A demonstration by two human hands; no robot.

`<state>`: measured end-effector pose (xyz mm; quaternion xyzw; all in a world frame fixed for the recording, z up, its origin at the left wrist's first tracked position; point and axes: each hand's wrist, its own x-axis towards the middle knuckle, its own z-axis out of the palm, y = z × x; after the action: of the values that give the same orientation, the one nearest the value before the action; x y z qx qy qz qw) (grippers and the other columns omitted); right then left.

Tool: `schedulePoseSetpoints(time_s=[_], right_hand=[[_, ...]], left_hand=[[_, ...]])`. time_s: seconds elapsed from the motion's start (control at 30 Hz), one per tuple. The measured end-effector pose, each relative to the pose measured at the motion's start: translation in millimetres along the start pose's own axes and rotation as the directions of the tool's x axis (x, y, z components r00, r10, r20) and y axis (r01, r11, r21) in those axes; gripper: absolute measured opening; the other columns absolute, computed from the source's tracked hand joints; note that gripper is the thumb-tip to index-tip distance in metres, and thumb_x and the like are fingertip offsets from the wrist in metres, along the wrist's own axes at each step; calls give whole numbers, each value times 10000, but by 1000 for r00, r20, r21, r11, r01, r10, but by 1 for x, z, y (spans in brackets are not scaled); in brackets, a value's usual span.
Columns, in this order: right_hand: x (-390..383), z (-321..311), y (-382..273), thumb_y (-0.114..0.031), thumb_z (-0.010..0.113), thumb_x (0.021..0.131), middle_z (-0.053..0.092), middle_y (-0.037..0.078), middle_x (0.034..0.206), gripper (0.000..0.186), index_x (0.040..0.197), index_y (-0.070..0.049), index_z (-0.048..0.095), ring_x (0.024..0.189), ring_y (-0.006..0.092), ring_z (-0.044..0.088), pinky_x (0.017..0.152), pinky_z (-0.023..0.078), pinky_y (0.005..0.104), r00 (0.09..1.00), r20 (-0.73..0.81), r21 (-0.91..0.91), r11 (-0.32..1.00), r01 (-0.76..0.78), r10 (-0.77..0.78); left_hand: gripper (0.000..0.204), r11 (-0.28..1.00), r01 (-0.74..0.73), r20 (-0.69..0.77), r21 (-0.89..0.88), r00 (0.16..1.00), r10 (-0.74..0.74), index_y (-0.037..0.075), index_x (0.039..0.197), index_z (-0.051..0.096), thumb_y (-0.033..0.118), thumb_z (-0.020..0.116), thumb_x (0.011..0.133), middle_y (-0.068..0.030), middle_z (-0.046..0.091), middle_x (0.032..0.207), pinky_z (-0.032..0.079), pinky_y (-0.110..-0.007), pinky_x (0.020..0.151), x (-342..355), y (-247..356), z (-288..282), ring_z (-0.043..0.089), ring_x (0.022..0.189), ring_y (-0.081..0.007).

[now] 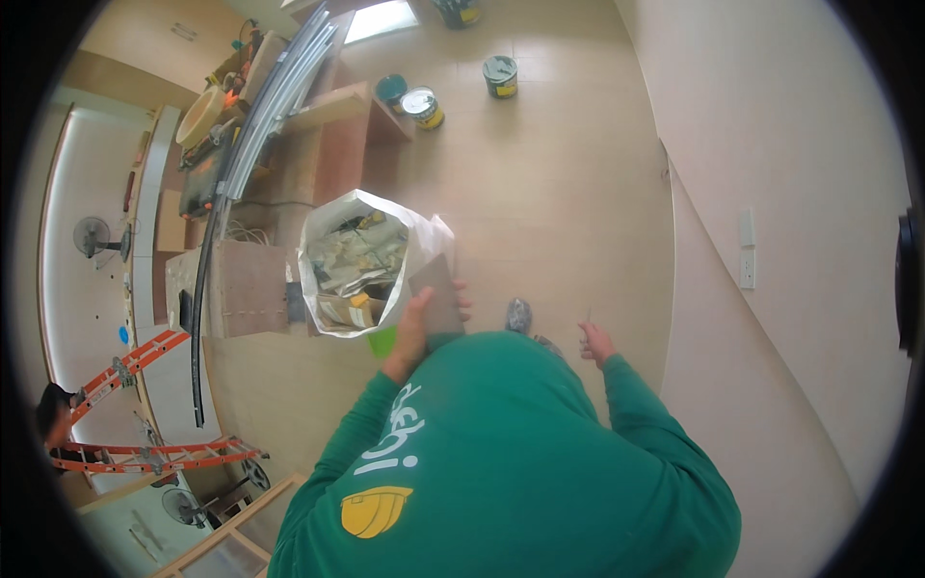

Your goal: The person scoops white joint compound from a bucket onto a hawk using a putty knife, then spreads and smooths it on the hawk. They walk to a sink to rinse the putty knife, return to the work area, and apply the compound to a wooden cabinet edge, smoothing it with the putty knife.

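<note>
My left hand (412, 332) is closed around a flat, grey-brown rectangular piece (438, 294), its fingers wrapped over the far edge. The piece is held upright against the right side of a white sack (424, 239). Inside the open sack lies scrap (361, 255), with crumpled pale pieces and bits of cardboard. My right hand (597, 343) hangs off to the right of my body, its fingers pinched together. A short thin object (589, 316) sticks up from them, too small to name. Part of a bright green item (383, 343) shows below the sack.
Paint buckets (500, 77) stand on the floor ahead. Long metal profiles (275, 106) and a wooden box (356, 135) lie ahead left. An orange ladder (125, 371) and another person (56, 414) are at far left. A wall (761, 193) runs along the right.
</note>
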<state>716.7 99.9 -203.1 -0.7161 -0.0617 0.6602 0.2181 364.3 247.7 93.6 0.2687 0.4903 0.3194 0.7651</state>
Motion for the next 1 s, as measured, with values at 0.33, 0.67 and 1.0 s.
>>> schedulePoseSetpoints(time_s=[0.33, 0.67, 1.0], right_hand=[[2, -11, -33, -454, 641, 904, 590, 64, 993, 467, 1259, -155, 598, 797, 195, 585, 702, 518, 386, 1000, 3, 50, 998, 23, -23], [-22, -52, -78, -311, 594, 912, 676, 54, 969, 231, 992, -100, 642, 872, 211, 649, 782, 524, 434, 983, 170, -10, 998, -64, 65], [46, -89, -236, -318, 574, 963, 685, 91, 1139, 368, 1207, -52, 647, 999, 252, 660, 838, 539, 489, 975, 99, -693, 689, 210, -198]], left_hand=[[703, 989, 61, 68, -133, 996, -52, 12, 1423, 530, 569, 475, 999, -121, 665, 1131, 564, -367, 877, 41, 5, 4, 656, 995, -220], [662, 970, 230, 310, -74, 930, -197, 28, 1424, 530, 516, 569, 978, -101, 645, 1159, 567, -349, 856, 190, 40, 29, 651, 968, -196], [685, 999, 3, 510, -35, 860, 16, 65, 1585, 329, 355, 567, 1012, -110, 569, 1351, 530, -363, 962, 369, 184, 94, 604, 1097, -201]])
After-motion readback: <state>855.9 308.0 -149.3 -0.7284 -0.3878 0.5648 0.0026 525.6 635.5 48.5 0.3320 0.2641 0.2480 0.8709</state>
